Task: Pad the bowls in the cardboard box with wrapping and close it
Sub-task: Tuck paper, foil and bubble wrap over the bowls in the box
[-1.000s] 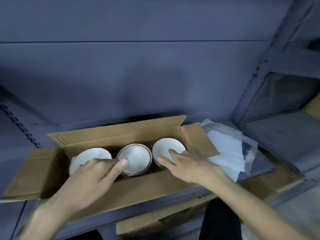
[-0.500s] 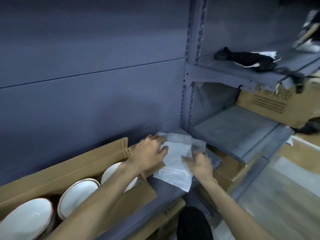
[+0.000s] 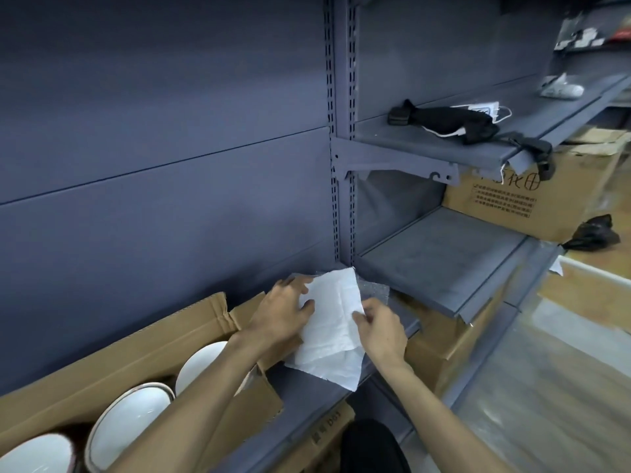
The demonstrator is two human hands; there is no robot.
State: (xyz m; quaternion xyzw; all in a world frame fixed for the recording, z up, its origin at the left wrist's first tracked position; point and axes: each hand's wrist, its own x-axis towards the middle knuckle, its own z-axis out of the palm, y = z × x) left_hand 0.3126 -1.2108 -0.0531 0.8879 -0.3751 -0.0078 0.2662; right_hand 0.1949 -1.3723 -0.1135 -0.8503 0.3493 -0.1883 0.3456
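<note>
Both forearms are reaching forward over the shelf (image 3: 307, 390). Left hand (image 3: 283, 315) and right hand (image 3: 382, 327) are pinching the white wrapping (image 3: 333, 331) with curled fingers, just right of the open box (image 3: 143, 356) holding bowls (image 3: 129, 421).

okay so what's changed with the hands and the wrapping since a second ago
Both hands left the bowls and moved right to the white wrapping sheet beside the box. The left hand and right hand now pinch its edges and have begun lifting it off the shelf. The bowls sit unpadded in the open cardboard box, as before.
</note>
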